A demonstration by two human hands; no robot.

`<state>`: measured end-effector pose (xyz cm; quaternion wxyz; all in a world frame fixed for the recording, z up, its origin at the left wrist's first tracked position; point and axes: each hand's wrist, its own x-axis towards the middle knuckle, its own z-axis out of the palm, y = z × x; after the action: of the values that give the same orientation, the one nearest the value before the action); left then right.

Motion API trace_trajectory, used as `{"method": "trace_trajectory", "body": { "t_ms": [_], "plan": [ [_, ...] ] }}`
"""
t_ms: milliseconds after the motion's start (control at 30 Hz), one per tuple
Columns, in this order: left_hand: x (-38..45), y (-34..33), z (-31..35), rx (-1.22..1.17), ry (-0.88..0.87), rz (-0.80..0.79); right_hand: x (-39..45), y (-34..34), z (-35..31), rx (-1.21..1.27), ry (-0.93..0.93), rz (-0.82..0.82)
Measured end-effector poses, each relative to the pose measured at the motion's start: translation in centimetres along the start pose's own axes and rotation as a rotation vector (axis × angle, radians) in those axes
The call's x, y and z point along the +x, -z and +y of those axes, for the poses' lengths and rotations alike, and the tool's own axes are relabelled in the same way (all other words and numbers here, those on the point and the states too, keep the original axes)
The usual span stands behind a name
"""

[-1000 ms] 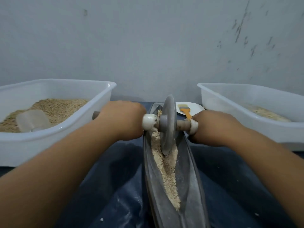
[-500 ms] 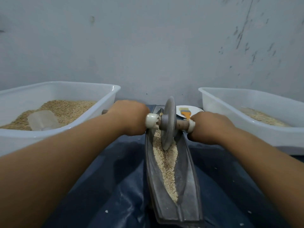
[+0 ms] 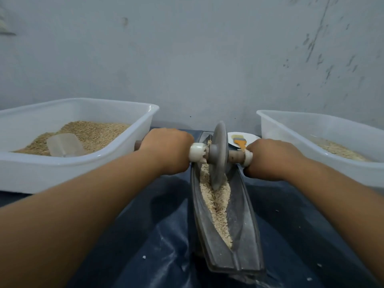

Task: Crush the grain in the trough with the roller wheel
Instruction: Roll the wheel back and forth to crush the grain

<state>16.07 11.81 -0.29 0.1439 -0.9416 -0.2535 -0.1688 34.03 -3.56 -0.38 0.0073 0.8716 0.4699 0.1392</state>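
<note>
Crushing underway: left hand (image 3: 166, 150) and right hand (image 3: 270, 159) grasp the axle of the grey disc roller wheel (image 3: 217, 154); coarse pale grain (image 3: 217, 204) remains along the dark metal trough (image 3: 245, 235).

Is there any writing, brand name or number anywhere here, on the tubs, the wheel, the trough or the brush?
None: no readable text shows in the head view.
The two white tubs, the roller wheel, the trough and the brush on the plate carry no visible lettering.
The wall bears only scuffs and stains.
</note>
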Motion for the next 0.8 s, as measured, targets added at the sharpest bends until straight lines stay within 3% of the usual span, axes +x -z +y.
{"method": "trace_trajectory", "body": {
  "t_ms": [133, 300, 367, 500, 567, 700, 800],
  "plan": [
    [-2.3, -1.3, 0.0, 0.097, 0.000, 0.201, -1.9, -1.1, 0.4, -0.019, 0.010, 0.131],
    [0.7, -0.2, -0.1, -0.004, 0.011, -0.016, 0.4, -0.2, -0.3, 0.024, -0.005, 0.019],
    [1.1, 0.0, 0.1, -0.021, 0.010, -0.018, 0.8, -0.2, -0.3, 0.035, -0.020, -0.008],
    [-2.1, -1.0, 0.5, 0.124, -0.117, 0.349, -2.2, -2.0, 0.6, 0.028, -0.013, 0.132],
    [-2.7, -1.0, 0.5, 0.130, -0.139, 0.434, -3.3, -2.7, 0.7, 0.013, -0.007, 0.226],
    [-0.6, -0.9, 0.3, 0.061, -0.041, 0.216, -1.1, -1.2, -0.1, 0.054, -0.023, 0.069],
    [-0.8, -0.7, 0.6, -0.006, 0.029, 0.183, -0.4, -0.3, -0.4, 0.039, -0.022, 0.053]
  ]
}}
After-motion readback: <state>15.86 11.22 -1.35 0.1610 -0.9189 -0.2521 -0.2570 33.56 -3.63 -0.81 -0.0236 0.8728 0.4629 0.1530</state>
